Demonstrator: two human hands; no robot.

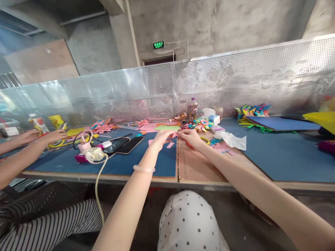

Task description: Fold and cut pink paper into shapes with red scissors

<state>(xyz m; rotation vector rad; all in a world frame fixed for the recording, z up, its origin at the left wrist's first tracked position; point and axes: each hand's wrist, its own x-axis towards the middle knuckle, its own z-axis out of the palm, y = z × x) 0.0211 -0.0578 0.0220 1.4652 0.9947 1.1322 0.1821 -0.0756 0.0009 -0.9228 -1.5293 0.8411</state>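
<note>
My left hand (163, 138), with a pale bangle on the wrist, and my right hand (192, 138) meet above the table's middle. Both are closed, fingertips pinching a small piece of pink paper (176, 134) between them; its exact shape is mostly hidden. Just beyond my fingers lies a light green paper sheet (167, 128) on top of pink sheets. Loose pink paper strips (170, 145) rest below my left hand. Partly under my right hand are scissors-like yellow and orange loops (205, 140). A multicoloured paper flower (202, 124) sits behind that hand.
Two phones (131, 145) and a power strip with plugs (94, 154) lie to the left. Beyond them a co-worker's hands (53, 136) handle paper. A bottle (193, 108) stands before the perforated metal panel (209, 83). Crumpled white plastic (234, 140) and a blue board (282, 123) are at right.
</note>
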